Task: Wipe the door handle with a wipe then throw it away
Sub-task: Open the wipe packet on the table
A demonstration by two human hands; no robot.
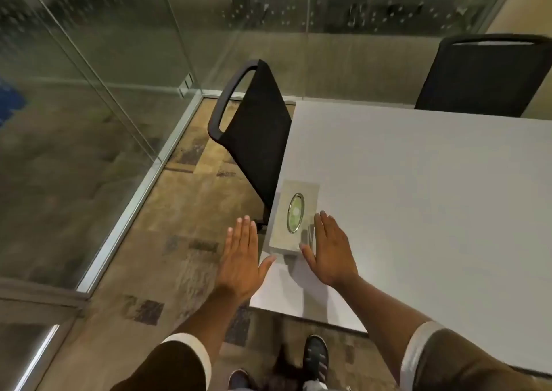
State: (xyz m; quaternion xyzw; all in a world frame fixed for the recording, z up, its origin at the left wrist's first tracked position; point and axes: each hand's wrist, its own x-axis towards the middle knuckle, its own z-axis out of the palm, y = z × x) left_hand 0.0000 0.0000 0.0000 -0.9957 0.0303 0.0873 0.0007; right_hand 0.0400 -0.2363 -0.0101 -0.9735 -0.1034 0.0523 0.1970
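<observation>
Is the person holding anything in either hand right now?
No. The left hand and right hand are open and empty, either side of the wipe box.

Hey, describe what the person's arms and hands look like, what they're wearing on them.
Both hands, the left hand and the right hand, are bare: no gloves, rings, watch or bracelets visible. The forearms are uncovered. Each arm has a short dark brown sleeve ending in a broad white cuff band near the elbow.

Black chairs [257,128], white table [418,181], beige-grey wipe box [294,217].
</observation>
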